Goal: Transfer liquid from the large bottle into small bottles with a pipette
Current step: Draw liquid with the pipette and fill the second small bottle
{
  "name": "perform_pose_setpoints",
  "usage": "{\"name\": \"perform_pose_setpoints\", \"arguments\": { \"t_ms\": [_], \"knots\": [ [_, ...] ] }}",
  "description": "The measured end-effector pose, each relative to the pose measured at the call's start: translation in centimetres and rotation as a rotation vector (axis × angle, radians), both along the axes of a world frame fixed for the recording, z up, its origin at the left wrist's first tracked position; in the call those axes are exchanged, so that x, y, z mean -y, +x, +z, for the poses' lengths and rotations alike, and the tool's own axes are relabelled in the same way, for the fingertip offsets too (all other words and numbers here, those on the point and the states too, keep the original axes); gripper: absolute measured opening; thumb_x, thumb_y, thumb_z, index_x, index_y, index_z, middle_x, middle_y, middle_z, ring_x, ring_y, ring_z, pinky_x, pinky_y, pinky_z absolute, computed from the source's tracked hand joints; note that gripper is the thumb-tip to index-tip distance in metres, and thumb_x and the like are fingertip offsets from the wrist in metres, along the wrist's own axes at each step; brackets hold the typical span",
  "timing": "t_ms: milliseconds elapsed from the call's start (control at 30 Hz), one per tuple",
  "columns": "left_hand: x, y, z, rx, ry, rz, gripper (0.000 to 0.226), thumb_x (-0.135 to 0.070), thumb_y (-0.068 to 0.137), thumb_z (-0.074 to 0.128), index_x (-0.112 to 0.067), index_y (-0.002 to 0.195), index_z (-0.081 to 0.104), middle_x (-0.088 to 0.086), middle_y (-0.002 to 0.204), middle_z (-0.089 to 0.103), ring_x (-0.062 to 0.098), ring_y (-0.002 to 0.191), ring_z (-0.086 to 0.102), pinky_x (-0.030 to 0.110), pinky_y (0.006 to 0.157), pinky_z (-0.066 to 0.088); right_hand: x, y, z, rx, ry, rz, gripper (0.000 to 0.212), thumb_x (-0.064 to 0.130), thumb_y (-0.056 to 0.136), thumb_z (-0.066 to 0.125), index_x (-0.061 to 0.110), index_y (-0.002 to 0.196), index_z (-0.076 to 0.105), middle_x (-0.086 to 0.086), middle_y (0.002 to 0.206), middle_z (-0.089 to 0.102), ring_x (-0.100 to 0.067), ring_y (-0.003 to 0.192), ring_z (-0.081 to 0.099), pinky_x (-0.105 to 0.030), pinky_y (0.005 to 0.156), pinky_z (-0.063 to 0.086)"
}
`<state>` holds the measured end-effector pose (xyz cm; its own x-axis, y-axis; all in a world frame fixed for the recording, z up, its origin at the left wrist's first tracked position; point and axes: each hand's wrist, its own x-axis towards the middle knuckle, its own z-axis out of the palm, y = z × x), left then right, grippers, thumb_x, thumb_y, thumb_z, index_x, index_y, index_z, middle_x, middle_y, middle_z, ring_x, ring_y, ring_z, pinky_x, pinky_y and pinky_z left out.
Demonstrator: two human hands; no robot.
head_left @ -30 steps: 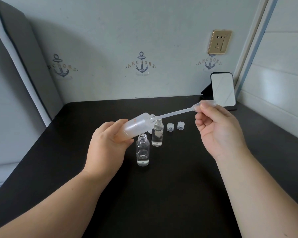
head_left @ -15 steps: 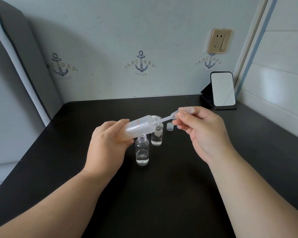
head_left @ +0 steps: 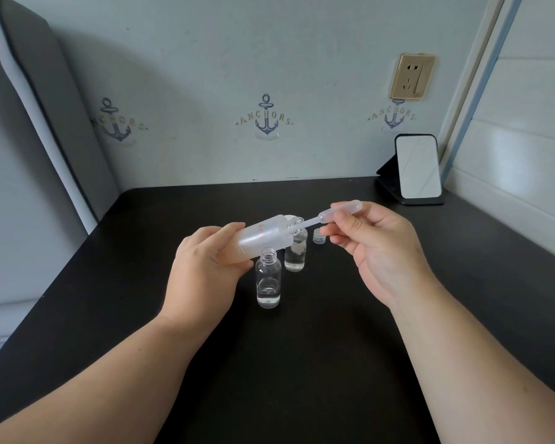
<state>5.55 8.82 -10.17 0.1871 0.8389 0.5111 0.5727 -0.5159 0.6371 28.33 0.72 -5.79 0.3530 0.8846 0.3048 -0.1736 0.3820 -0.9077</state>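
The left hand (head_left: 205, 267) grips the frosted large bottle (head_left: 263, 237), tilted, its contents unclear. The right hand (head_left: 378, 248) pinches the pipette (head_left: 334, 213), stem in the bottle's neck. Below the fingers stand two small bottles: the near one (head_left: 269, 278) holds little liquid, the far one (head_left: 296, 254) more. One cap (head_left: 318, 236) shows; the black table (head_left: 302, 363) lies open nearer.

Home room: anchor-print wallpaper (head_left: 265, 120), wall socket (head_left: 412, 76), small mirror (head_left: 417, 166) on black table (head_left: 302, 363).
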Motion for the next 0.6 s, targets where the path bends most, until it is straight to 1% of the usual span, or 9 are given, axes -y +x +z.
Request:
{"name": "perform_pose_setpoints", "arguments": {
  "t_ms": [167, 367, 400, 467, 533, 600],
  "knots": [
    [0.1, 0.0, 0.1, -0.005, -0.005, 0.004, 0.059, -0.019, 0.08, 0.084, -0.034, 0.133, 0.064, -0.016, 0.117, 0.06, 0.013, 0.114, 0.051, 0.027, 0.097, 0.041, 0.0, 0.2, 0.1, -0.045, 0.0, 0.011, 0.017, 0.02, 0.077, 0.075, 0.012, 0.091, 0.079, -0.013, 0.095, 0.077, -0.024, 0.082, 0.074, -0.025, 0.071, 0.057],
    [0.1, -0.1, 0.3, -0.013, -0.022, 0.02, 0.057, -0.021, 0.082, 0.083, -0.036, 0.133, 0.064, -0.015, 0.116, 0.06, 0.014, 0.112, 0.053, 0.03, 0.097, 0.043, 0.0, 1.3, 0.3, -0.12, 0.016, -0.007, 0.018, 0.02, 0.081, 0.071, 0.008, 0.094, 0.075, -0.009, 0.093, 0.077, -0.022, 0.082, 0.073, -0.025, 0.072, 0.056],
    [0.1, -0.1, 0.3, -0.01, -0.023, 0.027, 0.056, -0.021, 0.082, 0.083, -0.036, 0.133, 0.064, -0.015, 0.115, 0.06, 0.013, 0.112, 0.053, 0.028, 0.095, 0.043, 0.0, 1.6, 0.4, -0.15, 0.024, -0.012, 0.016, 0.019, 0.082, 0.071, 0.008, 0.093, 0.075, -0.008, 0.092, 0.077, -0.021, 0.081, 0.073, -0.025, 0.071, 0.056],
    [0.0, -0.2, 0.3, 0.016, -0.026, 0.042, 0.055, -0.022, 0.082, 0.082, -0.037, 0.132, 0.064, -0.018, 0.112, 0.059, 0.011, 0.109, 0.053, 0.021, 0.09, 0.039, 0.1, 2.2, 0.6, -0.234, 0.038, -0.028, 0.011, 0.018, 0.083, 0.071, 0.012, 0.088, 0.078, -0.006, 0.089, 0.076, -0.019, 0.08, 0.073, -0.024, 0.07, 0.056],
    [0.0, -0.3, 0.3, 0.044, -0.035, 0.056, 0.053, -0.023, 0.083, 0.081, -0.038, 0.131, 0.064, -0.023, 0.106, 0.057, 0.002, 0.101, 0.051, 0.011, 0.083, 0.034, 0.3, 2.9, 0.6, -0.319, 0.054, -0.048, 0.01, 0.017, 0.089, 0.069, 0.014, 0.085, 0.078, -0.004, 0.089, 0.076, -0.018, 0.081, 0.073, -0.024, 0.071, 0.056],
    [0.0, -0.4, 0.3, 0.069, -0.061, 0.061, 0.051, -0.025, 0.084, 0.079, -0.041, 0.129, 0.063, -0.024, 0.103, 0.056, -0.005, 0.096, 0.051, 0.009, 0.077, 0.033, 0.3, 3.5, 0.6, -0.405, 0.07, -0.068, 0.013, 0.016, 0.095, 0.065, 0.011, 0.089, 0.075, -0.002, 0.09, 0.075, -0.016, 0.082, 0.072, -0.023, 0.072, 0.056]
  ]
}}
